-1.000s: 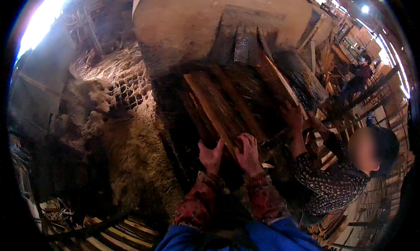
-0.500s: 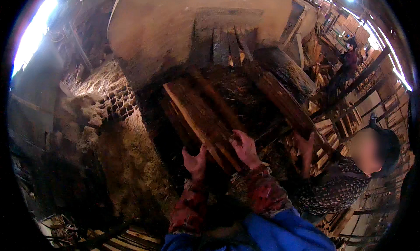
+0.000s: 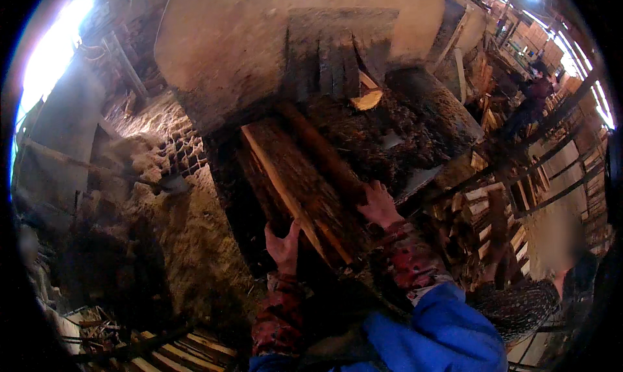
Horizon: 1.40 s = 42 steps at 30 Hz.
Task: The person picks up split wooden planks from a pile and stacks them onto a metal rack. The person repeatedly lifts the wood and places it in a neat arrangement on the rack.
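Near the middle of the head view, a long split wooden slab (image 3: 295,184) with rough bark slopes from the upper centre down toward the lower centre. At its lower end the left hand (image 3: 283,245) grips the slab's left edge, thumb and fingers clamped round it. The right hand (image 3: 378,205) lies flat and spread on the slab's right side, pressing against the bark; whether its fingers curl under cannot be told. Above them stands a large pale block (image 3: 259,41). Sawdust (image 3: 188,229) heaps at the left. At the lower right another person's patterned sleeve (image 3: 519,304) shows beside stacked cut wood (image 3: 483,223).
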{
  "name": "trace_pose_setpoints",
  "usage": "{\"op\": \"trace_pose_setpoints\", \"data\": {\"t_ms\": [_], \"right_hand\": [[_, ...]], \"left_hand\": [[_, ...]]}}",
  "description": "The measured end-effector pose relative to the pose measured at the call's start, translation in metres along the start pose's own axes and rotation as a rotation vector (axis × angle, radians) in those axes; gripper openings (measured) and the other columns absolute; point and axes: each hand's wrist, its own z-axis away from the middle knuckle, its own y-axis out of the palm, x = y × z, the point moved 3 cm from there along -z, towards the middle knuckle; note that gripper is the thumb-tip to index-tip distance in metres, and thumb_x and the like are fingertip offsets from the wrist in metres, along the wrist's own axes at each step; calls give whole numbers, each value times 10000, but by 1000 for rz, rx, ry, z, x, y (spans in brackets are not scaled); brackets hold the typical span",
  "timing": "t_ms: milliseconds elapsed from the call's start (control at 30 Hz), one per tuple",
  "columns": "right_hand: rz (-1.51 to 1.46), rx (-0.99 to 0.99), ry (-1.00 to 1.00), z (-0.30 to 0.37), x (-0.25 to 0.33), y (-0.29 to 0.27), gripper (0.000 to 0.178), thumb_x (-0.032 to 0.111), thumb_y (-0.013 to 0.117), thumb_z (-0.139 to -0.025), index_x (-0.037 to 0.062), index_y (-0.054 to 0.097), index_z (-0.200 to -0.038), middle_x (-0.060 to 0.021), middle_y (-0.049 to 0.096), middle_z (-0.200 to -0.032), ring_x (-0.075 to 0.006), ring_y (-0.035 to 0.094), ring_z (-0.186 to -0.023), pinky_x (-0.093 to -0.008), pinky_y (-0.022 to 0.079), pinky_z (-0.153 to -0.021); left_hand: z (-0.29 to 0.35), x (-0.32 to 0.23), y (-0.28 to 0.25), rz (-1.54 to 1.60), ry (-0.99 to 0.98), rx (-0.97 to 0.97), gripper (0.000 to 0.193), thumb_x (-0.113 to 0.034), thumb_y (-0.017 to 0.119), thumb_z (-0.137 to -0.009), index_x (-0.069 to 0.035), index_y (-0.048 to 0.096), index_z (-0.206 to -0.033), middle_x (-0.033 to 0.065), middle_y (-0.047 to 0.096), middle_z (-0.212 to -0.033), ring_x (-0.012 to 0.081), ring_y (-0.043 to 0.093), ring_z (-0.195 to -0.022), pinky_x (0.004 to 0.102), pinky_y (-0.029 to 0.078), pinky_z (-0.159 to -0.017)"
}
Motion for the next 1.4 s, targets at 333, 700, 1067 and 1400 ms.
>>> {"op": "trace_pose_setpoints", "data": {"t_ms": [333,700,1067,1400], "right_hand": [[-32,154,93,71,-19,-23,771,291,707,-691,24,362,-1326,-285,347,-1332,-468,387,-1192,-463,355,-999],[-785,332,255,73,-21,-28,873,370,672,-833,50,154,-1458,-190,522,-1264,-255,625,-857,-386,513,-659],[-739,59,153,95,107,-93,724,399,656,-813,-18,384,-1338,-262,410,-1335,-400,450,-1205,-501,397,-978],[-365,-109,-66,89,144,-53,634,191,702,-699,-24,452,-1240,-231,378,-1261,-409,373,-1192,-492,368,-970]], "left_hand": [[17,-16,6,115,-6,-47,589,-210,789,-734,18,496,-1191,108,616,-1095,180,578,-973,317,474,-845],[21,-14,0,-318,36,-222,699,-329,809,-688,11,488,-1207,159,639,-1085,216,614,-981,332,481,-832],[22,-9,16,-178,29,-182,748,-425,791,-671,12,494,-1201,185,656,-1014,322,633,-955,382,498,-785],[25,-44,16,-427,-104,-159,779,-464,769,-676,-14,467,-1236,208,631,-1063,360,618,-970,406,496,-808]]}}
